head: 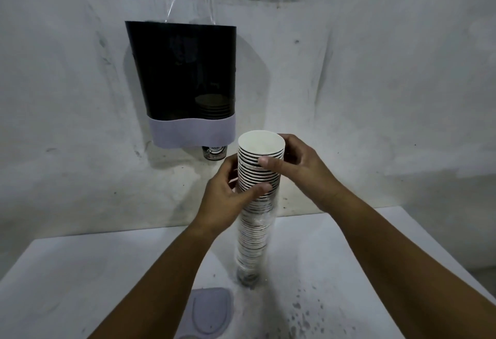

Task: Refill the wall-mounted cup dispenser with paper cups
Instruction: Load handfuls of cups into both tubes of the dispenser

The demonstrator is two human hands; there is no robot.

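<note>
Upright, cup stack (257,204) between both hands.

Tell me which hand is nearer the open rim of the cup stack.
Right. The right hand grips the cup stack just beneath its open rim; the left hand holds it lower down.
</note>
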